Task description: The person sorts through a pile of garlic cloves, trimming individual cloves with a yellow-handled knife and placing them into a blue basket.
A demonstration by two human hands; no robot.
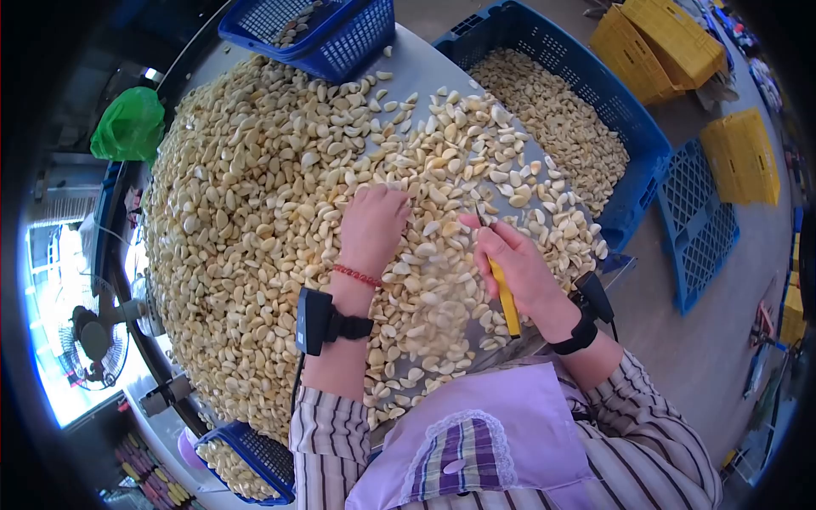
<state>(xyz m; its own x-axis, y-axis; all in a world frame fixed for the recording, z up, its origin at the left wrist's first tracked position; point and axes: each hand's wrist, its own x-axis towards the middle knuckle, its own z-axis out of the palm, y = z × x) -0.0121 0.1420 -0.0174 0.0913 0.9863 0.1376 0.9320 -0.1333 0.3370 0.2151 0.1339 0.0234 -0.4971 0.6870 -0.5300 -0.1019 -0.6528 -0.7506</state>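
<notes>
A large heap of peeled garlic cloves covers most of the metal table. Over its middle, my left hand is closed, back of the hand up, fingers curled down at the cloves; whatever they hold is hidden. My right hand grips a small knife with a yellow handle, the short dark blade pointing away from me between thumb and fingers. Loose cloves lie between my hands, slightly blurred. More cloves are spread to the right of the knife hand, near the table edge.
A blue basket stands on the table's far side. Beyond the right edge sits a large blue crate of cloves. Another blue basket with cloves is at lower left. Yellow crates, a blue pallet and a fan surround the table.
</notes>
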